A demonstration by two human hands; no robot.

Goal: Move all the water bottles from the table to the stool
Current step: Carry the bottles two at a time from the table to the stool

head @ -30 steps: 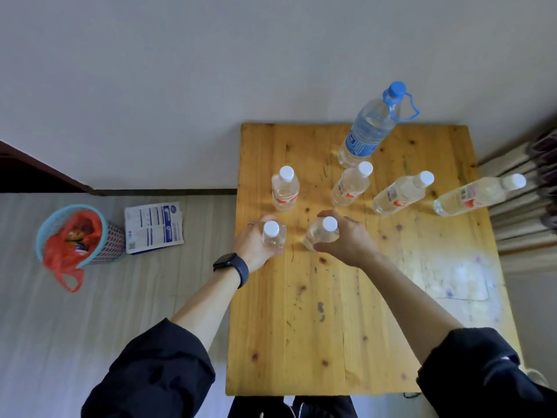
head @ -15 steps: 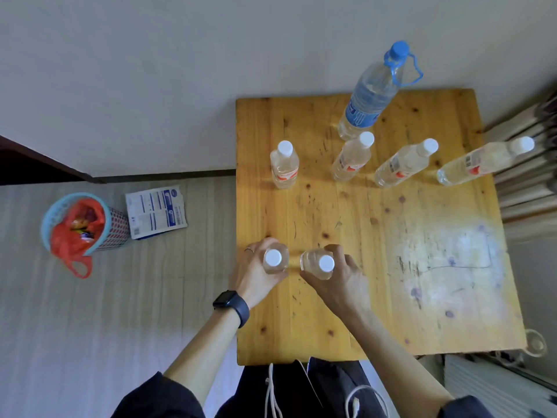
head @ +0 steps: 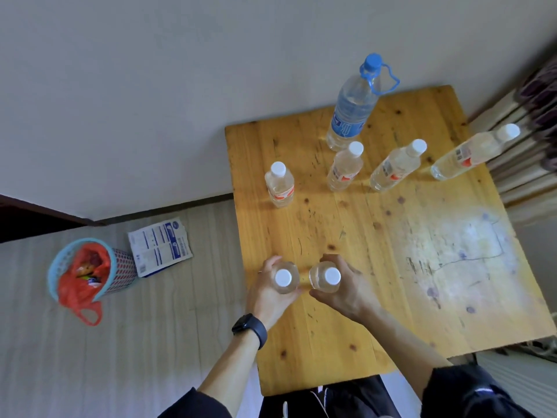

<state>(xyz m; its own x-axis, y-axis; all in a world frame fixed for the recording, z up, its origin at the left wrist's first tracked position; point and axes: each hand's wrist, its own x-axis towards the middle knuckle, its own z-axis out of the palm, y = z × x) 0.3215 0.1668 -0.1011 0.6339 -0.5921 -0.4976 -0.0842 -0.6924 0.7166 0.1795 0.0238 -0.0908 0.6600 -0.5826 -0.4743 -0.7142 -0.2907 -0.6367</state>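
Gripping the left bottle (head: 283, 278) in our left hand (head: 266, 295) and the right bottle (head: 327, 277) in our right hand (head: 348, 294), fingers (head: 269, 266) curled round each, we hold both over the counter's (head: 391, 267) near-left part. Lifting them upright and apart should avoid knocks; five more bottles (head: 345, 168) wait along the counter's far side, the stool unseen.

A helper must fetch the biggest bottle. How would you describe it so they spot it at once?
Find the wooden table. At its far edge, behind the small white-capped bottles, stands the large bottle. It alone has a blue cap, blue carry loop and blue label, and towers over the rest.
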